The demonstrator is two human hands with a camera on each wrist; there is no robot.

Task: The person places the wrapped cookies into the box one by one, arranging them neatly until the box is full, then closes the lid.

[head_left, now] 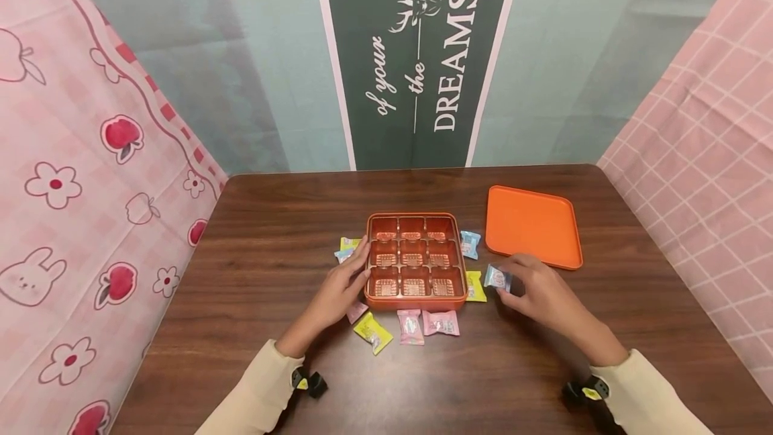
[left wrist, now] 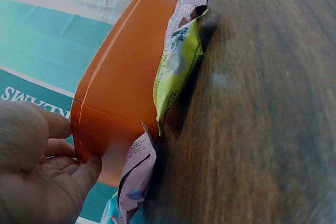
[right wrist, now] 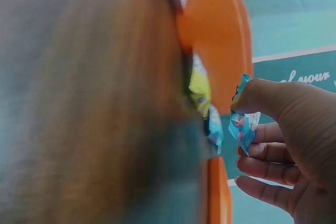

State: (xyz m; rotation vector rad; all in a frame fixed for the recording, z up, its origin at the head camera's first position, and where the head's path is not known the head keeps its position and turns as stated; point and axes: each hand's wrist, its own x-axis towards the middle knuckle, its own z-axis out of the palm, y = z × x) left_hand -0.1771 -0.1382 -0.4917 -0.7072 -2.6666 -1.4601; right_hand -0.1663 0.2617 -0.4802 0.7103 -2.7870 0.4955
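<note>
An orange box (head_left: 417, 303) with a grid of compartments stands on the table; no candy shows in them. My left hand (head_left: 339, 287) rests against its left side, its fingertips at the rim. In the left wrist view, the left hand (left wrist: 47, 166) touches the box's orange outer wall (left wrist: 123, 61) with its fingers extended. To the right of the box, my right hand (head_left: 540, 291) pinches a blue wrapped candy (head_left: 498, 278) between thumb and fingers. The right wrist view shows this blue candy (right wrist: 243, 124) at the fingertips, with the other fingers loosely bent.
An orange lid (head_left: 534, 225) lies at the right. Wrapped candies surround the box: a blue one (head_left: 470, 244) and a yellow one (head_left: 476, 286) on the right, pink ones (head_left: 410, 326) and another yellow (head_left: 373, 332) in front, and a yellow one (head_left: 349, 243) partly hidden at the left.
</note>
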